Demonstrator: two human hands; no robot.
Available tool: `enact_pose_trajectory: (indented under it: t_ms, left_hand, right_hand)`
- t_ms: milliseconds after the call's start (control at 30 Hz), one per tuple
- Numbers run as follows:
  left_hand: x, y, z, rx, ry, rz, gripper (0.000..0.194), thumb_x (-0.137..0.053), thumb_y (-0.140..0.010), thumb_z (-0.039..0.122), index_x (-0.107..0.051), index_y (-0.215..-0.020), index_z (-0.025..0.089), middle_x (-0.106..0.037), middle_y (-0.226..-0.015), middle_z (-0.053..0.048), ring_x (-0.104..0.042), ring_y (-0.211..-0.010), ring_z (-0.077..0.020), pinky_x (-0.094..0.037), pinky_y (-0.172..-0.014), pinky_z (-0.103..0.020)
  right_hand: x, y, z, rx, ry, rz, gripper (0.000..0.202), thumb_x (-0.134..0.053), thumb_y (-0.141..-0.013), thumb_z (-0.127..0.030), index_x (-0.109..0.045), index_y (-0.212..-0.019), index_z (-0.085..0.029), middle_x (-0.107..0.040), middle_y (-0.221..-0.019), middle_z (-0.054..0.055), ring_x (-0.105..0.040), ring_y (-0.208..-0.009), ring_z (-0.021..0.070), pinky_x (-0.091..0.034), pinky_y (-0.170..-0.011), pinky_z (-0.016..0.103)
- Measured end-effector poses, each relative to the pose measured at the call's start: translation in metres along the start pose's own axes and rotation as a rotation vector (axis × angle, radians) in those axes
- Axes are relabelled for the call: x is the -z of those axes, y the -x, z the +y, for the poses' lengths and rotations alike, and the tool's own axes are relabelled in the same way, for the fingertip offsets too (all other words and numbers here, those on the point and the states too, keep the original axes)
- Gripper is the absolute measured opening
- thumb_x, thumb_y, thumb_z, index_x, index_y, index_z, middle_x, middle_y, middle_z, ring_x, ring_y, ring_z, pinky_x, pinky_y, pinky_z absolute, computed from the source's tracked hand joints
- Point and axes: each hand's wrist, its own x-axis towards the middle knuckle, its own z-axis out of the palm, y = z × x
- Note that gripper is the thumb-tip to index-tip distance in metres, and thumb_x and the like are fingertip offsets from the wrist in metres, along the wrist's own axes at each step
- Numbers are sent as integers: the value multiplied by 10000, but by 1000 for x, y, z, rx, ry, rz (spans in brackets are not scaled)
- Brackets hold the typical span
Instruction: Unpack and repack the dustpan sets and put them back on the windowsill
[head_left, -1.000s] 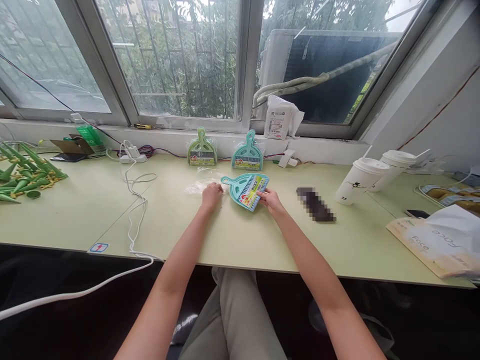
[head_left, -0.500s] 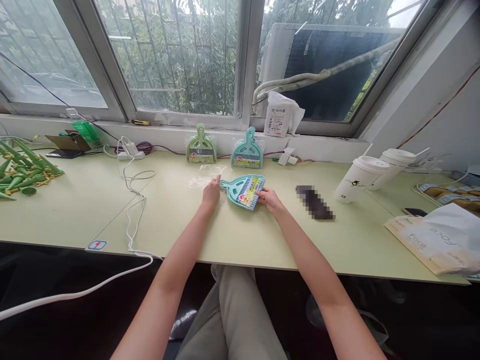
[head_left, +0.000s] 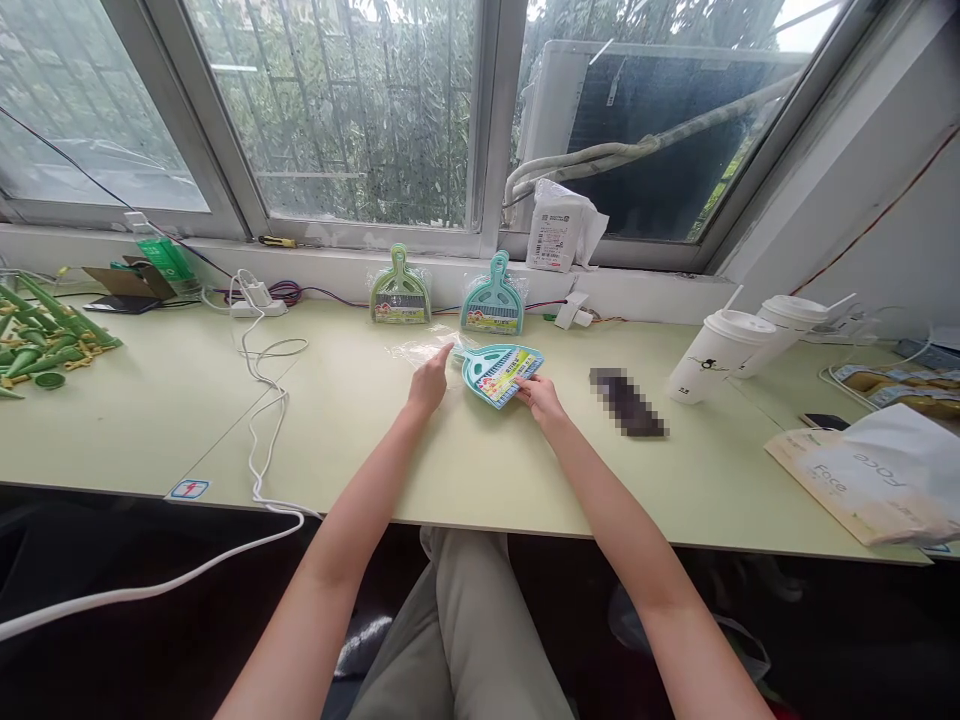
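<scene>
A light-blue dustpan-and-brush set with a printed label is tilted just above the table, its handle pointing left. My right hand grips its wide lower edge, thumb over the label. At the handle end, my left hand is closed on a clear plastic bag, which lies around the handle tip; the fingertips are partly hidden. Behind, a green packaged dustpan set and a blue packaged dustpan set lean upright against the window ledge.
White cables run across the table on the left, near a pile of green pointed pieces. To the right lie a blurred-out dark object, two lidded cups and a paper packet. A wrapped pack stands on the sill.
The dustpan set has shifted slightly to the right and turned a little. My left hand has moved right, and the clear bag now reaches over the handle tip.
</scene>
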Motion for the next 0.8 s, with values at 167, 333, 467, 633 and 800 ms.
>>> enact_pose_trajectory:
  t_ms: [167, 333, 467, 633, 800]
  left_hand:
    - [2, 4, 9, -135, 59, -55, 617, -298, -899, 68, -356, -1487, 246, -612, -1296, -103, -613, -1097, -272, -465, -923, -376]
    - [7, 12, 27, -285, 178, 1, 488, -296, -972, 208, -392, -1450, 226, -515, -1408, -103, -456, -1320, -243, -381, -1066, -398]
    - [15, 11, 34, 11, 169, 398, 554, -403, -968, 324, -275, -1495, 212, -235, -1583, -124, -101, -1496, -245, -187, -1184, -458]
    - [18, -5, 18, 447, 664, 405, 704, -411, -947, 537, -162, -1516, 205, -275, -1548, -177, -308, -1435, -248, -378, -1093, -392]
    - [3, -10, 18, 250, 1337, -100, 531, -498, -910, 506, -485, -1315, 163, -620, -1258, -137, -617, -1129, -238, -497, -963, -377]
  right_hand:
    - [-4, 2, 1, 30, 1, -111, 131, -669, -773, -23, -652, -846, -130, -741, -881, 67, -722, -829, 187, -622, -821, 332]
    - [-7, 4, 2, 105, -17, -123, 174, -721, -750, -74, -630, -875, -155, -731, -908, 52, -717, -851, 186, -616, -852, 353]
    - [-5, 4, 2, 160, -53, -163, 225, -769, -734, -159, -630, -910, -170, -722, -966, 54, -713, -889, 188, -600, -897, 364]
    - [-9, 9, 2, 214, -97, -197, 259, -784, -717, -214, -632, -923, -173, -722, -959, 48, -705, -922, 190, -592, -902, 357]
    - [-16, 19, 0, 222, -73, -196, 250, -773, -723, -215, -637, -929, -172, -726, -964, 54, -706, -909, 190, -596, -881, 357]
